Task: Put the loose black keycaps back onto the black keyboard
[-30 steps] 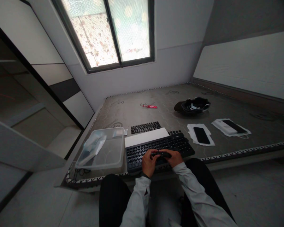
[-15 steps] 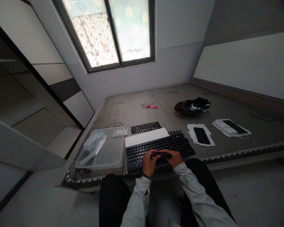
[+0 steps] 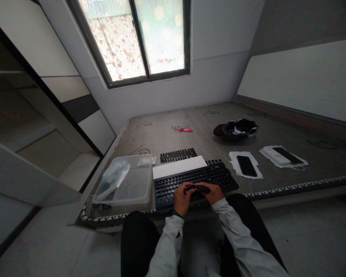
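A black keyboard [image 3: 219, 175] lies at the near edge of a grey mattress [image 3: 276, 127]. Over its lower middle, my left hand [image 3: 181, 198] and my right hand [image 3: 212, 193] are both closed on a small dark bar-shaped object [image 3: 198, 188] held between them. I cannot make out what the object is. A white strip [image 3: 178, 167] lies along the keyboard's far edge. Beyond the strip lies a loose block of black keycaps [image 3: 178, 155].
A clear plastic tray [image 3: 123, 184] with a plastic bag sits left of the keyboard. To the right lie a black phone [image 3: 246, 166] on white paper, and another device on white paper [image 3: 282, 156]. A black bowl [image 3: 238, 129] and a red wrapper [image 3: 184, 129] lie farther back.
The view has shifted very slightly; both hands stay closed on the dark object over the keyboard.
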A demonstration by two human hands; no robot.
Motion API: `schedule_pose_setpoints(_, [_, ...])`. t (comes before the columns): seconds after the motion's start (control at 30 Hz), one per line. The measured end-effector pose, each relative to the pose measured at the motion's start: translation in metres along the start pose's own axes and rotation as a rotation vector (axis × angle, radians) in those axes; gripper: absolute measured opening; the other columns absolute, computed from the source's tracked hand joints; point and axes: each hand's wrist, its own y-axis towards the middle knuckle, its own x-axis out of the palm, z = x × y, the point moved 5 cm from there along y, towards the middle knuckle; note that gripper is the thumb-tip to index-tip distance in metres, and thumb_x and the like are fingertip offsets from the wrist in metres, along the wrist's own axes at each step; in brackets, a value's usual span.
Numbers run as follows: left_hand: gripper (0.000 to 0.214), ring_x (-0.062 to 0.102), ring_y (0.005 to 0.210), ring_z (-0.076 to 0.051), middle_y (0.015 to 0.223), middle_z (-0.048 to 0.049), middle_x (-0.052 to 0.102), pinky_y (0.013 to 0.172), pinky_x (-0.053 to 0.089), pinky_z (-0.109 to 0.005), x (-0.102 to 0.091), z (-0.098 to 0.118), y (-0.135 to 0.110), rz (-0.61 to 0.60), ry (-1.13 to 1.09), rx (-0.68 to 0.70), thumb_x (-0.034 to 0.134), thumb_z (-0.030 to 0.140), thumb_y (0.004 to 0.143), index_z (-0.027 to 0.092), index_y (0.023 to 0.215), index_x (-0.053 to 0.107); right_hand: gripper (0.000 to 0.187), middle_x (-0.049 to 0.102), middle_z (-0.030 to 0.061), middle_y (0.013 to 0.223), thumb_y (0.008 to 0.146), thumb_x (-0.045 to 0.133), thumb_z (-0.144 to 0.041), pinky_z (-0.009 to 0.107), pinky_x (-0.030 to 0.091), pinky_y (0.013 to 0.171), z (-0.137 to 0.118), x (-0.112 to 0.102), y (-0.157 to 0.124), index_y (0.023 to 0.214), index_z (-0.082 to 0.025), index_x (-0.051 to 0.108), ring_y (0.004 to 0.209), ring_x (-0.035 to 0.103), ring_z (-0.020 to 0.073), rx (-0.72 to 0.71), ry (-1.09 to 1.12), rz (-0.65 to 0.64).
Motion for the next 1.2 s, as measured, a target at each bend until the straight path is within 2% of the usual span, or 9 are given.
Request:
schedule_pose_setpoints(0.37, [0.019,0.056,0.053,-0.011,0.058,0.0054,0.058,0.058,0.042,-0.022,0.002,-0.003,-0.001,0.001,0.029,-0.002,0.059,0.027,0.082,0.021,0.099,0.066,0.029,0.075,0.0011,0.099,0.077,0.056,-0.019,0.033,0.055,0.082,-0.003,0.001,0.001,0.101,-0.026,0.071,0.090,0.071,0.0208,0.009,0.016,-0.006])
schedule_pose_setpoints(0.6, [0.018,0.056,0.061,-0.010,0.087,0.0004,0.068,0.062,0.043,-0.023,0.001,0.000,0.002,0.000,0.080,0.042,0.060,0.022,0.080,0.021,0.097,0.065,0.028,0.075,0.0005,0.096,0.077,0.055,-0.017,0.032,0.055,0.082,-0.005,0.001,0.002,0.098,-0.026,0.072,0.088,0.071,0.0202,0.013,0.011,0.000])
schedule_pose_setpoints(0.83, [0.019,0.057,0.063,-0.012,0.088,0.0001,0.070,0.067,0.046,-0.025,0.001,0.005,0.001,-0.024,0.084,0.059,0.056,0.027,0.083,0.022,0.099,0.065,0.028,0.075,0.0002,0.094,0.077,0.055,-0.017,0.031,0.054,0.082,-0.012,-0.003,0.004,0.097,-0.027,0.072,0.088,0.071,0.0202,0.044,0.013,0.002])
schedule_pose_setpoints(1.0, [0.023,0.064,0.082,-0.018,0.102,-0.0041,0.070,0.077,0.051,-0.032,0.001,0.005,0.002,-0.032,0.050,0.115,0.054,0.030,0.085,0.023,0.102,0.067,0.028,0.075,0.0004,0.093,0.076,0.055,-0.018,0.031,0.054,0.081,-0.013,-0.003,0.005,0.096,-0.027,0.073,0.088,0.071,0.0206,0.041,0.021,0.012])
schedule_pose_setpoints(1.2, [0.024,0.063,0.100,-0.020,0.106,-0.0045,0.069,0.092,0.049,-0.036,0.003,-0.001,0.003,-0.033,0.033,0.128,0.049,0.031,0.089,0.023,0.103,0.067,0.034,0.075,-0.0012,0.095,0.071,0.053,-0.012,0.030,0.053,0.082,-0.009,-0.001,0.005,0.095,-0.028,0.073,0.090,0.071,0.0195,0.036,0.009,0.019])
